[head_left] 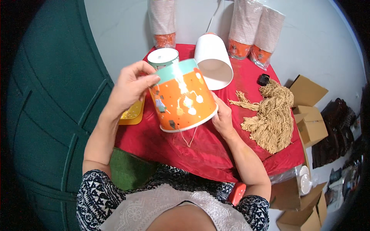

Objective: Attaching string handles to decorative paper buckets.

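I hold an orange paper bucket [185, 96] with a teal band and small printed pictures over the table. It is tilted, its white-rimmed end low and toward me. My left hand [133, 82] pinches it near the teal end, on the left. My right hand [223, 115] grips the white rim at the lower right, its fingers partly hidden behind the bucket. A thin loop of tan cord [189, 143] hangs below that rim. Behind it, a white bucket [212, 48] lies tipped with its mouth toward me. A round green-and-white tub [163, 56] stands beside the left hand.
A red cloth [154, 150] covers the table. Tan cords [269, 119] are heaped at right, near a small black object [263, 79]. Wrapped stacks of paper buckets [244, 23] stand along the wall. A yellow tray [133, 113] is at left. Cardboard boxes [310, 123] sit beyond the right edge.
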Motion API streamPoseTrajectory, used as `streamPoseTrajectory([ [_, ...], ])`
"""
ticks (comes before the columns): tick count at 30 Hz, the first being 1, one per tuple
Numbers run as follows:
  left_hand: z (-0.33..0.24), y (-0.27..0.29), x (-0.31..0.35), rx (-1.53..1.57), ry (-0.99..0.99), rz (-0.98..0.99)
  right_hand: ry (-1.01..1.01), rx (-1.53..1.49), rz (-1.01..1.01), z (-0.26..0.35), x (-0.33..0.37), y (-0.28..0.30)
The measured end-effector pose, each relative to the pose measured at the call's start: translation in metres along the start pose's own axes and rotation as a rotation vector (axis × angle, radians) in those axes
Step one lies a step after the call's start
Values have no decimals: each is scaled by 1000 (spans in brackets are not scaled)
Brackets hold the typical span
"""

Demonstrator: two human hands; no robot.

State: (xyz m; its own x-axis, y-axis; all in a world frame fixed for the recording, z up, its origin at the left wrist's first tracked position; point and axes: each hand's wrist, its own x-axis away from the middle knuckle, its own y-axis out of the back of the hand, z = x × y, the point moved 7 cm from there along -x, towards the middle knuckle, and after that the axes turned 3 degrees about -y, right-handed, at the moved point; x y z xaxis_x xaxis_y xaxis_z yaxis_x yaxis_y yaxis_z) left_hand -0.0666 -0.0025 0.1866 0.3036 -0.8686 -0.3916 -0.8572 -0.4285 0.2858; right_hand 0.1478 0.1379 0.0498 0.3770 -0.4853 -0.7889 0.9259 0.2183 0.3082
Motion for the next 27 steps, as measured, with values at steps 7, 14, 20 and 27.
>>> streamPoseTrajectory([
  [7, -55, 78, -14, -399, -327, -290, -355, -101, 81, -28, 9, 0],
  [14, -74, 133, -53, -853, -529, -413, -384, -92, 111, -31, 10, -3],
  [20, -47, 136, -93, -1015, -526, -415, -422, -86, 121, -31, 10, -4],
  [27, 4, 141, -133, -814, -419, -319, -397, -79, 125, -39, 13, -4],
])
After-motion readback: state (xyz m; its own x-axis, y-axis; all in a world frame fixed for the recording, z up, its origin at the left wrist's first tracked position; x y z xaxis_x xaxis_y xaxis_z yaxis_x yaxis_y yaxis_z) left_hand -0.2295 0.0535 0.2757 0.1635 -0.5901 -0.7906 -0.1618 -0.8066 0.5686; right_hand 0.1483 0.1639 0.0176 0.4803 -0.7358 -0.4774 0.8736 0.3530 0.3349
